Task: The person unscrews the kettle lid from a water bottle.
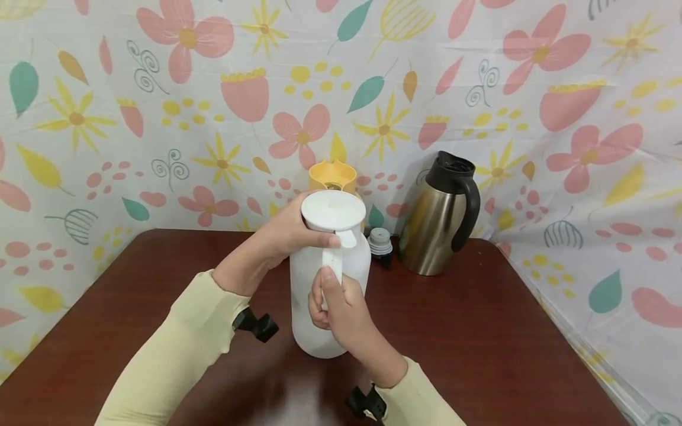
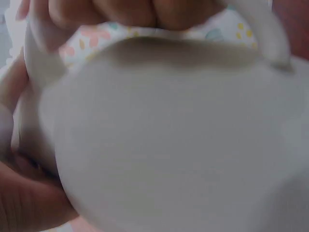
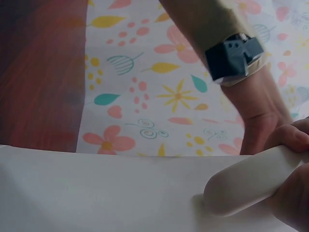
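Note:
A white vacuum jug [image 1: 309,319] stands upright at the middle of the table, its round white lid [image 1: 334,208] on top. My left hand [image 1: 288,231] holds the lid from the left, thumb along its near edge and the other fingers hidden behind. With curled fingers my right hand [image 1: 343,305] grips the jug's handle [image 1: 333,258], which faces me. The left wrist view is mostly filled by the jug's wall [image 2: 169,130], with fingers round the handle along the top. In the right wrist view the lower end of the handle [image 3: 246,186] shows beside the gripping fingers.
Behind the white jug is a yellow container [image 1: 333,174], partly hidden. To its right lie a grey-white stopper [image 1: 380,242] and a steel vacuum jug [image 1: 434,228] with a black top and handle. A flowered cloth [image 1: 298,89] hangs behind the dark red table [image 1: 479,343].

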Tool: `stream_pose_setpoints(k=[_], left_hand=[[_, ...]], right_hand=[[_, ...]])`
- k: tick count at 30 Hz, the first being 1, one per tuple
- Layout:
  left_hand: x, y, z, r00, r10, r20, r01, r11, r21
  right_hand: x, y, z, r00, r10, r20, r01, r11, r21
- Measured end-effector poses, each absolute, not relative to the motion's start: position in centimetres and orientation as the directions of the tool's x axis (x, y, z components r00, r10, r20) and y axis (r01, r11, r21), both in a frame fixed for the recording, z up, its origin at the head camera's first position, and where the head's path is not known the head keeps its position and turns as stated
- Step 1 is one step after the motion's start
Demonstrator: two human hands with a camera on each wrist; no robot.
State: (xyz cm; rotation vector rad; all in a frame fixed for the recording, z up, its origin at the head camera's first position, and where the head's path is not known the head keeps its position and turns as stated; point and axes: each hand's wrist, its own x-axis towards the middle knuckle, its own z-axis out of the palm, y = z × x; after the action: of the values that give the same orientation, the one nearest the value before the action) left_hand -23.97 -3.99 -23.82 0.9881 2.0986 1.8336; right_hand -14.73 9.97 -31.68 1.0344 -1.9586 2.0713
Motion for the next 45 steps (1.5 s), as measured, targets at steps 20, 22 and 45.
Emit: stream_pose_setpoints(k=[20, 22, 45], left_hand=[[-21.1, -3.0, -23.7, -0.913, 0.387, 0.132, 0.179, 0.087, 0.98], [-22.3, -4.4, -23.7, -0.866, 0.485, 0.118, 0.195, 0.109, 0.975], [-25.4, -4.3, -24.2, -0.71, 0.659, 0.248, 0.372, 0.051, 0.927]], right_hand=[[-14.9, 9.9, -32.0, -0.792, -0.331, 0.513, -0.465, -0.217, -0.858], [-14.9, 9.8, -31.9, -0.794, -0.334, 0.509, -0.457, -0.225, -0.861], [-14.8, 9.8, -32.1, -0.766, -0.353, 0.537, -0.478, -0.245, -0.844]])
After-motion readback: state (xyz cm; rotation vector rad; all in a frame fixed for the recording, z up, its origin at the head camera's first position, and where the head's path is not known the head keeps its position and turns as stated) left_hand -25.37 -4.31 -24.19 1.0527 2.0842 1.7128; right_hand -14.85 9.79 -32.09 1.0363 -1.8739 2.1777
